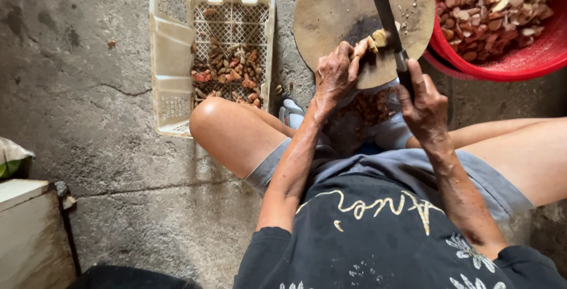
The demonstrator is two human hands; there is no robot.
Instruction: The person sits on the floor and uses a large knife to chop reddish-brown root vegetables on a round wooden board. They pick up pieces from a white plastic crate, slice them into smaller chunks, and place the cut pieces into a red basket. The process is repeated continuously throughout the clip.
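Wooden board [336, 11] under hands [334, 74] pinning root [367, 43], gripping knife [385, 14].

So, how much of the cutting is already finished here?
Done: the red basin holds many cut pieces. In hand: the left hand steadies a root on the round board; the right hand holds the knife. Left: whole roots in the white crate.

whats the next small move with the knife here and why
Probably press the knife down through the pale root piece: the right hand grips the handle, the blade sits against the piece, and the left hand pins it on the round chopping block, fingers close to the edge.
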